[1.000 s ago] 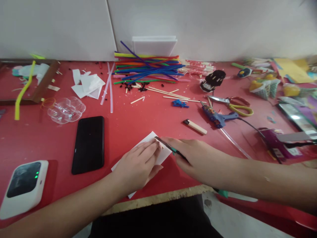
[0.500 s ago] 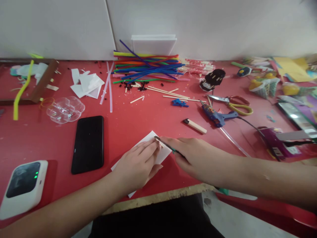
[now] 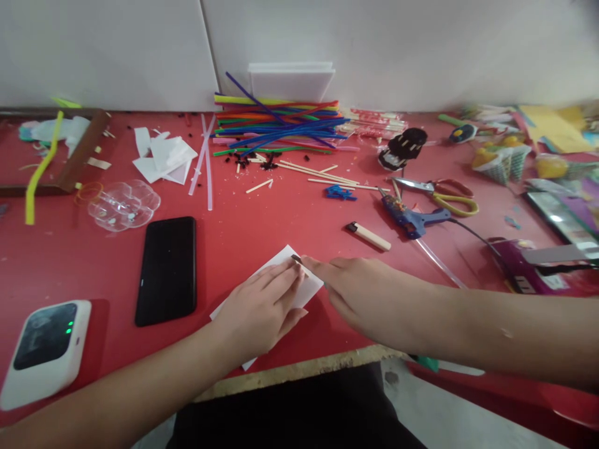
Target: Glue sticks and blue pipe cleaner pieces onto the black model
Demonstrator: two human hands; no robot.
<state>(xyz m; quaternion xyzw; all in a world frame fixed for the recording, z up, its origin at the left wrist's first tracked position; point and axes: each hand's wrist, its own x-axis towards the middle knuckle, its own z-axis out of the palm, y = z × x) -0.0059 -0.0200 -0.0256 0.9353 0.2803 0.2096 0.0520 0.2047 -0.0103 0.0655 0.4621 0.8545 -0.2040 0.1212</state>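
Observation:
A white sheet [image 3: 309, 288] lies at an angle near the table's front edge. My left hand [image 3: 264, 305] rests on it, fingers stretched forward and thumb apart. Its fingertips press a short pale wooden stick [image 3: 306, 274] down on the sheet, and part of the stick is hidden beneath them. My right hand [image 3: 360, 293] is closed around a knife whose dark blade [image 3: 296, 258] touches down beside those fingertips. The index finger lies along the back of the blade, and the palm hides the handle.
A black phone [image 3: 166, 271] and a white device [image 3: 47, 352] lie left. Beyond the hands are a lighter [image 3: 369, 236], glue gun [image 3: 412, 218], scissors [image 3: 442, 193], wooden sticks [image 3: 318, 174] and colourful pipe cleaners [image 3: 281, 128]. White scraps [image 3: 166, 159] lie back left.
The knife in my right hand has tilted slightly, and its handle is now covered by the hand. My left hand stays in place on the sheet.

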